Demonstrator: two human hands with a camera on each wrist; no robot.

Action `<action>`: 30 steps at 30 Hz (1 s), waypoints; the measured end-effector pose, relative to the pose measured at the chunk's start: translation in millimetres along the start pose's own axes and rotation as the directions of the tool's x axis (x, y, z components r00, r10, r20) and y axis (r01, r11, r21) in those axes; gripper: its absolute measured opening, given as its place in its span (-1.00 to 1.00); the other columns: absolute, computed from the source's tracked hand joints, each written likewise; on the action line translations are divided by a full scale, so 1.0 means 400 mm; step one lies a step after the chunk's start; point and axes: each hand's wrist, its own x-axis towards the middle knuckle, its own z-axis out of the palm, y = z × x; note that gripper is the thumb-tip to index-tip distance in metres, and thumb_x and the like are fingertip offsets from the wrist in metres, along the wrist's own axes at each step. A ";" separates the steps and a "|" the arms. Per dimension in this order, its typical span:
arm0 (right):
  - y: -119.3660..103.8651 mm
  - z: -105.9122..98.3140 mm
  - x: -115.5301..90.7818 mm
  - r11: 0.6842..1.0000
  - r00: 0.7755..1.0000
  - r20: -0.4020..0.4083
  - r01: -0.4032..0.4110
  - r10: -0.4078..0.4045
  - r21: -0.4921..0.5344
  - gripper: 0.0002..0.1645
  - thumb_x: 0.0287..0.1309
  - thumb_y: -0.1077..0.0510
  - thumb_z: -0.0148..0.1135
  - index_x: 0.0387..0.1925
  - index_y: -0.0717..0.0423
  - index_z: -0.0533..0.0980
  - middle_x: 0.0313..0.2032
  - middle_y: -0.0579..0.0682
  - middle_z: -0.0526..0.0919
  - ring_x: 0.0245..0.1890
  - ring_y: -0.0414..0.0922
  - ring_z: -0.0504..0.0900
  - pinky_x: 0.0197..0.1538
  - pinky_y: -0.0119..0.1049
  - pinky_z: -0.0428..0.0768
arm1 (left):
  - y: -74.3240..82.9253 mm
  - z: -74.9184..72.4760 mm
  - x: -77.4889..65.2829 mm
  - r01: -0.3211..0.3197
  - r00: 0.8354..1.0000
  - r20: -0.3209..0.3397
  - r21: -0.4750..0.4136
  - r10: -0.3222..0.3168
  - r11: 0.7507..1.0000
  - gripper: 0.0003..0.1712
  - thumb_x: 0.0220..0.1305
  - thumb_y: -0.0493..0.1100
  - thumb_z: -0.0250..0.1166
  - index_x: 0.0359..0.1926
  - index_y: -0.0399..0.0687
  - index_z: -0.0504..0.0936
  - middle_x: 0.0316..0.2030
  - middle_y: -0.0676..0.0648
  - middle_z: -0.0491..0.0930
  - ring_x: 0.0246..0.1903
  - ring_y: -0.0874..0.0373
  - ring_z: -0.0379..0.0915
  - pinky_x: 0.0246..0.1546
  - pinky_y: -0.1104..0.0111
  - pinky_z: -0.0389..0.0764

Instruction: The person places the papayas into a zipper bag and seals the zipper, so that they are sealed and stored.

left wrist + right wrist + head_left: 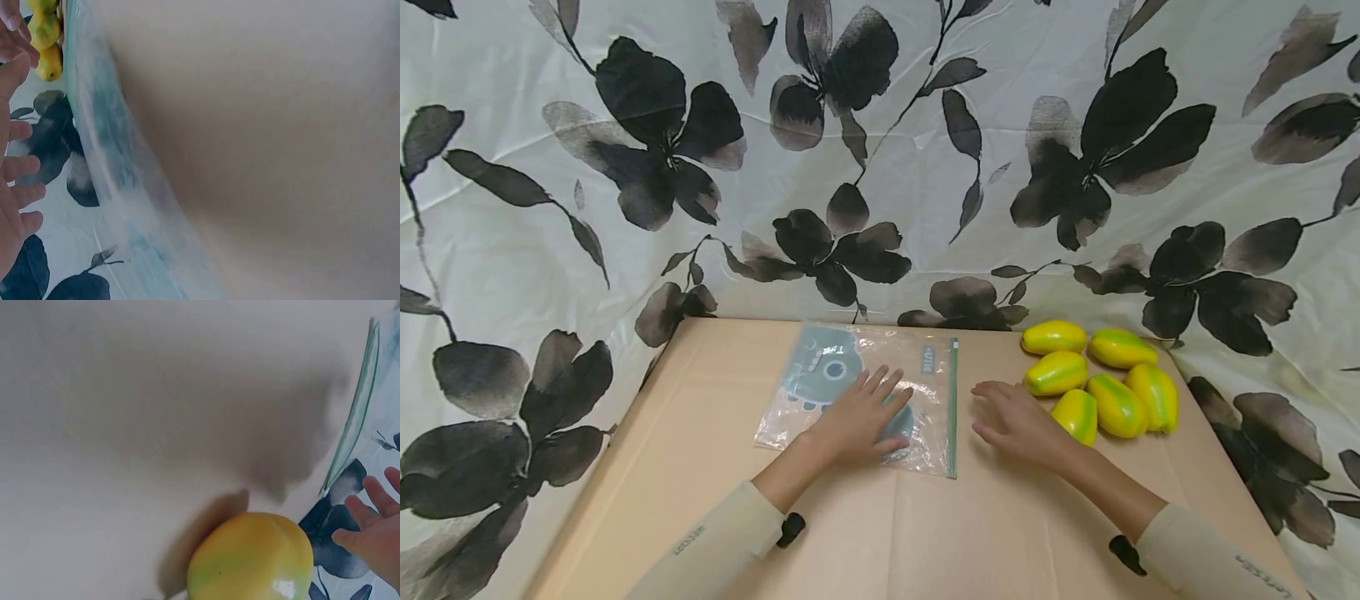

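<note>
A clear zip bag [936,417] with a blue-grey cartoon print and a green zip edge lies flat on the board. My left hand [859,421] is over its middle, fingers spread and straight, holding nothing. To the right of the zip edge, my right hand [1022,425] hovers with loosely bent fingers and nothing in its grasp. Several glossy yellow-green fruits [1116,406], mango-like in shape, are grouped just beyond that hand. The right wrist view shows one fruit [250,565] up close, apart from the fingers [365,512].
A tan cardboard-like board [700,467] covers the work surface, with fold lines running toward the front. Behind and around it hangs white cloth [940,208] printed with dark flowers. The fruits sit near the board's back right corner.
</note>
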 end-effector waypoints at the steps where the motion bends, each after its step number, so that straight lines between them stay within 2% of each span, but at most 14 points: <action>1: -0.001 0.004 -0.002 1.000 1.000 0.003 0.001 -0.001 0.005 -0.31 0.29 -0.09 0.38 0.36 0.03 0.44 0.36 0.07 0.53 0.38 0.14 0.46 0.42 0.22 0.41 | 0.003 0.007 0.001 -0.003 1.000 0.006 -0.001 0.003 1.000 -0.09 0.45 0.42 0.04 0.57 -0.03 0.22 0.60 -0.28 0.09 0.58 -0.28 0.01 0.55 -0.12 0.14; 6: -0.006 0.022 -0.012 0.999 0.999 0.029 0.019 -0.020 0.033 -0.35 0.30 -0.07 0.38 0.33 0.06 0.46 0.32 0.06 0.54 0.36 0.11 0.48 0.41 0.16 0.45 | 0.019 0.030 0.007 -0.010 1.000 0.028 -0.024 0.011 1.000 -0.06 0.45 0.43 0.03 0.60 0.01 0.16 0.62 -0.24 0.05 0.59 -0.25 -0.01 0.58 -0.06 0.07; 15: -0.006 0.053 -0.024 0.996 0.996 0.053 0.061 -0.065 0.068 -0.51 0.28 -0.02 0.40 0.18 0.02 0.54 0.15 -0.08 0.61 0.22 -0.04 0.55 0.36 0.03 0.53 | 0.047 0.035 0.024 -0.062 0.998 -0.007 -0.036 0.062 0.997 -0.13 0.45 0.39 0.08 0.56 0.02 0.28 0.58 -0.21 0.18 0.56 -0.21 0.10 0.55 -0.02 0.19; 24: -0.006 0.083 -0.030 0.991 0.994 0.070 0.078 -0.086 0.113 -0.63 0.27 0.02 0.42 0.09 -0.08 0.58 0.13 -0.15 0.60 0.20 -0.10 0.54 0.36 0.02 0.53 | 0.061 0.049 0.047 -0.085 0.996 0.005 -0.172 0.087 0.981 -0.26 0.47 0.27 0.15 0.50 0.03 0.39 0.57 -0.18 0.20 0.57 -0.16 0.09 0.57 0.03 0.15; 30: -0.010 0.099 -0.033 0.991 0.994 0.068 0.080 -0.088 0.107 -0.68 0.27 0.01 0.42 0.03 -0.12 0.60 0.16 -0.17 0.57 0.24 -0.09 0.50 0.39 0.04 0.50 | 0.071 0.060 0.057 -0.091 0.995 0.002 -0.271 0.095 0.958 -0.35 0.43 0.21 0.26 0.42 0.07 0.49 0.55 -0.20 0.24 0.56 -0.19 0.11 0.55 -0.01 0.20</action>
